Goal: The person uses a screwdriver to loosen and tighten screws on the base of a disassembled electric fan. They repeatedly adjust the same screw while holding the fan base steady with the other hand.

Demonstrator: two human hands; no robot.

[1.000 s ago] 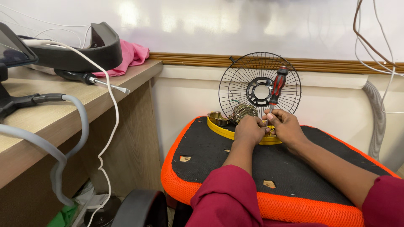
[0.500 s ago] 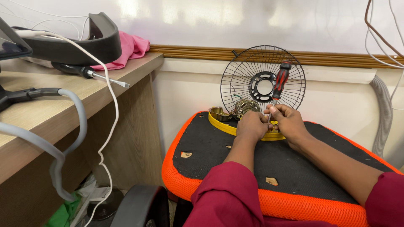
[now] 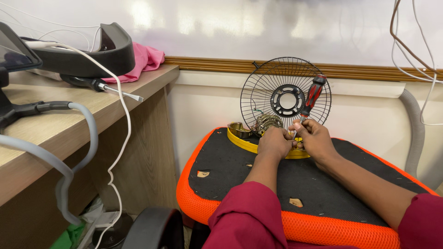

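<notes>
right hand [image 3: 318,140] is pinching a screwdriver [image 3: 311,97] upright; left hand [image 3: 274,142] is curling, apparently on the motor [image 3: 267,122], at the fan grille's [image 3: 286,94] six o'clock, over the yellow base [image 3: 242,140].

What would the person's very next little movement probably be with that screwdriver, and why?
Probably a small twist of the red-handled screwdriver: the right hand holds it upright by the shaft, tip down among the fan parts at the yellow base, while the left hand steadies them.
</notes>
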